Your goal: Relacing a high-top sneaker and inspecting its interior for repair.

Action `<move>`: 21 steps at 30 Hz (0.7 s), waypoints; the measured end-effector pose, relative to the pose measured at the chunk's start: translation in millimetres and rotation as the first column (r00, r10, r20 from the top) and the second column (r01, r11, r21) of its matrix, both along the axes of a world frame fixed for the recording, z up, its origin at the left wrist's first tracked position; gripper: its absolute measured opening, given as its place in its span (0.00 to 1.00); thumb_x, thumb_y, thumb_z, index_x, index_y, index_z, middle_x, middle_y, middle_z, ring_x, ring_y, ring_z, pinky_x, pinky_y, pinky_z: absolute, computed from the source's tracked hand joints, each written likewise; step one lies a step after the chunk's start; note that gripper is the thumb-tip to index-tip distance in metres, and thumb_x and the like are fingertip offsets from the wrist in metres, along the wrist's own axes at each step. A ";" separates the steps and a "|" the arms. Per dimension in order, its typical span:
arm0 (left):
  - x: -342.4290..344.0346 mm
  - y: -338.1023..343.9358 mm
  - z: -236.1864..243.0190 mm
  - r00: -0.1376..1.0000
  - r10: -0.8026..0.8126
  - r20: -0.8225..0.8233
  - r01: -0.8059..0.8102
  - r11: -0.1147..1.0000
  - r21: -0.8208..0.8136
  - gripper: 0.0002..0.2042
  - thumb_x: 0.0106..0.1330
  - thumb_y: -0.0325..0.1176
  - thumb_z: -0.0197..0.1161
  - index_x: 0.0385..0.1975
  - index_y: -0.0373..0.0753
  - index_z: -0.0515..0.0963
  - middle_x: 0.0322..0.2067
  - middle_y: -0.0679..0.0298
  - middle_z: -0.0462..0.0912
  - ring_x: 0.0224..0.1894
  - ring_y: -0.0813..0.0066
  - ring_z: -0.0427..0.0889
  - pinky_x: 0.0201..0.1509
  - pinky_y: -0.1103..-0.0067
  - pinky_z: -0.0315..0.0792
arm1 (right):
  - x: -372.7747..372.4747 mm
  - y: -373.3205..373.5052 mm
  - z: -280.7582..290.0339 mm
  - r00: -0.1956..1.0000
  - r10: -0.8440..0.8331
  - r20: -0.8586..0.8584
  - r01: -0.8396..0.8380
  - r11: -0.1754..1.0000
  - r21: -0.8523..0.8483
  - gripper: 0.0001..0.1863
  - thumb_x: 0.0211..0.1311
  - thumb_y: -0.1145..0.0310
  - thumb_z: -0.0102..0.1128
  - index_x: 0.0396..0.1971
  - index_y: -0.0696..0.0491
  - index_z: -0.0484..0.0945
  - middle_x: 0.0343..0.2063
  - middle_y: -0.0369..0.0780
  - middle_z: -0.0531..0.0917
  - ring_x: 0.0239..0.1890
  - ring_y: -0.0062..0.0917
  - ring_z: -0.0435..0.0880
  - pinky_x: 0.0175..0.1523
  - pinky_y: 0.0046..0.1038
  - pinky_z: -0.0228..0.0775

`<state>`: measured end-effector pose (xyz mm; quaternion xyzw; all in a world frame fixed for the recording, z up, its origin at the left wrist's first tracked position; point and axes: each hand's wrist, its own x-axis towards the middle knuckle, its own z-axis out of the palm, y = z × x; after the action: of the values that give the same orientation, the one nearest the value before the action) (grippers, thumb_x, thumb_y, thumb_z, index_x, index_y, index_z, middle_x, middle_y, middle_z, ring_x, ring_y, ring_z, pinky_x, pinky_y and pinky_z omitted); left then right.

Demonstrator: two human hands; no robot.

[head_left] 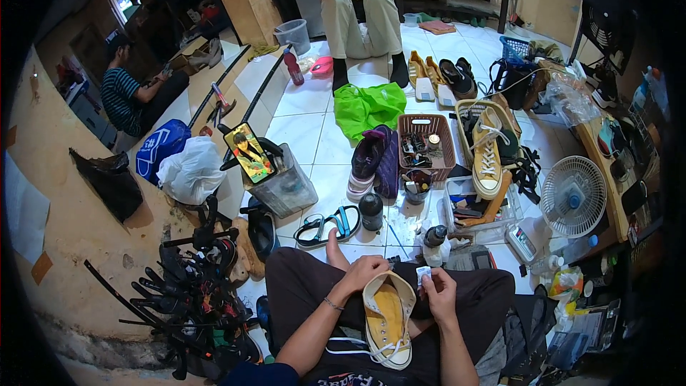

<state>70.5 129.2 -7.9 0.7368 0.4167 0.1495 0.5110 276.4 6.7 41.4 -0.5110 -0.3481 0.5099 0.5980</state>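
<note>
A yellow canvas sneaker [381, 319] lies across my lap, its toe toward me and its white lace hanging loose at the front. My left hand [366, 272] is closed on the far end of its collar, with the fingertips partly hidden. Just right of the shoe, my right hand [439, 293] pinches a small white packet [424, 272] with faint print between thumb and fingers. Another yellow sneaker [488, 151], fully laced, rests on a basket beyond my right knee.
Ahead stand a black bottle [371, 211], blue-strapped sandals [328, 226], purple shoes [374, 164] and a brown basket of small items [426, 144]. A phone [249, 153] is mounted at left. A white fan [573, 196] stands right. Another person [364, 18] sits opposite.
</note>
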 end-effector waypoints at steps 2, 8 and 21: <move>-0.2 -0.5 0.5 1.000 0.014 0.004 -0.014 1.000 0.027 0.18 0.66 0.45 0.52 0.33 0.36 0.81 0.32 0.55 0.83 0.35 0.58 0.82 0.40 0.69 0.73 | -0.1 0.1 -0.2 1.000 0.004 -0.004 -0.004 1.000 0.009 0.07 0.68 0.68 0.60 0.35 0.56 0.77 0.21 0.30 0.78 0.21 0.10 0.74 0.26 0.15 0.64; -0.2 0.0 3.1 1.000 0.003 0.002 -0.003 0.999 0.040 0.18 0.66 0.45 0.52 0.34 0.35 0.82 0.33 0.54 0.84 0.36 0.57 0.83 0.41 0.69 0.73 | -0.8 0.6 -1.5 1.000 -0.008 0.003 0.008 1.000 0.010 0.07 0.68 0.68 0.60 0.34 0.56 0.78 0.21 0.30 0.78 0.22 0.11 0.74 0.26 0.16 0.64; -0.6 -0.4 2.8 1.000 -0.005 0.005 0.005 1.000 0.023 0.18 0.67 0.44 0.52 0.33 0.36 0.81 0.32 0.55 0.83 0.35 0.58 0.83 0.40 0.70 0.73 | 0.5 0.4 -6.4 1.000 0.015 0.013 -0.015 1.000 0.005 0.07 0.68 0.68 0.60 0.34 0.56 0.78 0.21 0.30 0.78 0.21 0.10 0.73 0.26 0.15 0.64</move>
<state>69.9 128.8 -5.1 0.7433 0.4118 0.1549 0.5039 277.0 7.2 35.0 -0.5102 -0.3569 0.5103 0.5933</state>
